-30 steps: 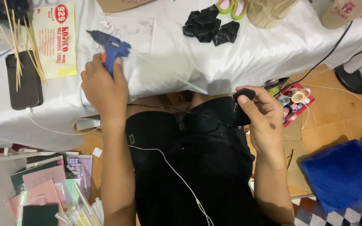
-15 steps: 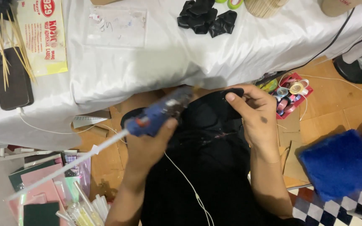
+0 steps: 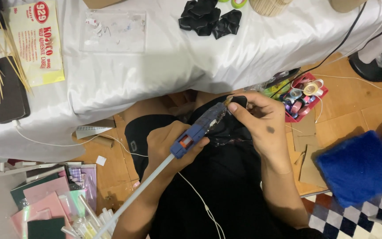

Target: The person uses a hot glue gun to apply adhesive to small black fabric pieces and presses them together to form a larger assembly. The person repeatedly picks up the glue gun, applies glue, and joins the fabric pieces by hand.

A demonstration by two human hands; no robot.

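Your left hand (image 3: 173,144), having left the tabletop (image 3: 164,66), is clamping the glue gun (image 3: 197,130) against the black piece (image 3: 238,102) your right hand (image 3: 261,124) is pinching.

Both forearms are bare, no sleeves showing; the right hand (image 3: 261,126) bears a small dark smudge on its back; the left hand (image 3: 173,144) is unmarked; black clothing covers the lap

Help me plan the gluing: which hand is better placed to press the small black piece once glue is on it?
Probably the right hand: its fingertips already pinch the small black piece, while the left hand is occupied gripping the blue glue gun.
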